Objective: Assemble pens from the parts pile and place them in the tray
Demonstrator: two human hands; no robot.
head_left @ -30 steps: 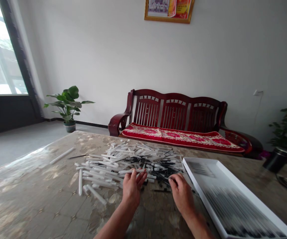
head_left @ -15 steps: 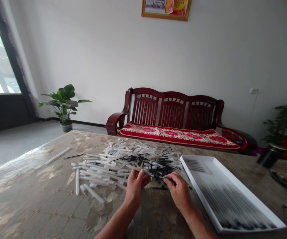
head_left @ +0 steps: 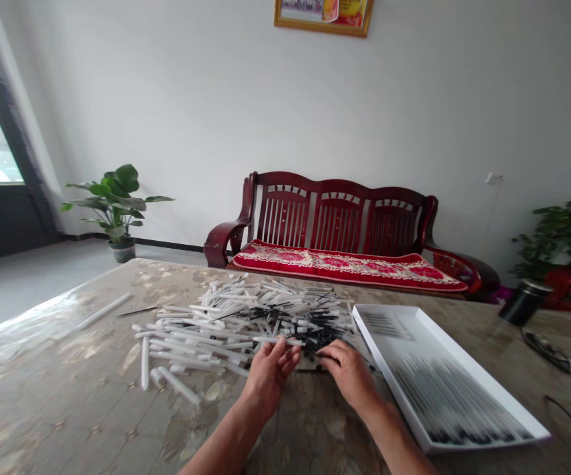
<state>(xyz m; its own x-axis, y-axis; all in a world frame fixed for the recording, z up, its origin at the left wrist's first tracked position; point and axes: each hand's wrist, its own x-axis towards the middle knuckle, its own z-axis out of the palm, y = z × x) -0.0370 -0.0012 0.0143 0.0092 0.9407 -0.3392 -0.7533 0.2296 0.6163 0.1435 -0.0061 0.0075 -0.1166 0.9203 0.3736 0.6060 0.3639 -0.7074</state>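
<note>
Thumb and fingers of the left hand (head_left: 273, 373) pinch a slim white tube (head_left: 264, 340), held roughly level above the near edge of a heap; the fingertips of the right hand (head_left: 347, 373) bunch close together just to the right of the tube's end, though whether they grip some small part cannot be told; beyond the fingers spreads the heap of white tubes (head_left: 206, 343), lying every which way, with black parts (head_left: 315, 326) gathered at its right side, behind and between the two hands; to the right of the right hand sits a shallow white box (head_left: 426, 343), its near portion holding a blurred row of slender rods (head_left: 458, 396) with dark ends, a shorter row at its far end; a lone white tube and a thin dark stick (head_left: 137, 311) lie apart, left of the heap, on the patterned tabletop (head_left: 78, 409); a black cylinder (head_left: 525, 302) and a dark cable (head_left: 545, 349) rest beyond the box at right; past the table, a dark red wooden bench (head_left: 339, 211) bears a red floral cloth (head_left: 349, 265); a potted plant (head_left: 117, 198) stands on the floor at left, and a gold-framed picture (head_left: 322, 28) hangs on the pale wall (head_left: 191, 99).
</note>
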